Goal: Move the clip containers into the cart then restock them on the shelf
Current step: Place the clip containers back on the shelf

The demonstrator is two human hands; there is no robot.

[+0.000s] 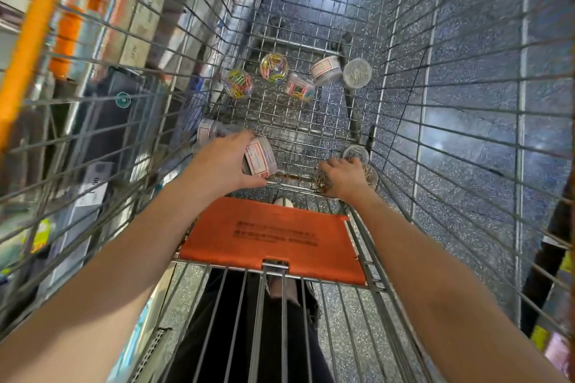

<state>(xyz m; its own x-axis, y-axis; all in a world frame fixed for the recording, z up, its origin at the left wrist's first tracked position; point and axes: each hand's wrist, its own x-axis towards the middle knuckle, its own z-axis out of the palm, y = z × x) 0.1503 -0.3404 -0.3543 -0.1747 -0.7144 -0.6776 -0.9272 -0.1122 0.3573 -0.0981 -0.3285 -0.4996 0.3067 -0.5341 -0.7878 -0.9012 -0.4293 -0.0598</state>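
I look down into a wire shopping cart (401, 50). Several round clear clip containers lie on its floor. At the far end are two with coloured clips (238, 83) (273, 66), a tipped one (300, 87), a labelled one (325, 70) and one with silver clips (357, 72). My left hand (222, 162) is closed around a labelled container (260, 156) at the near left. Another labelled container (208, 130) lies just beyond it. My right hand (343, 176) rests on a container of bronze clips (370, 176) in the near right corner, with a clear one (355, 153) touching its fingertips.
The orange child-seat flap (270, 238) lies folded at the cart's near end. Store shelves with boxes and price tags (137, 25) run along the left, behind the cart's orange handle bar (34, 31). Speckled grey floor (466, 71) shows through the wire on the right.
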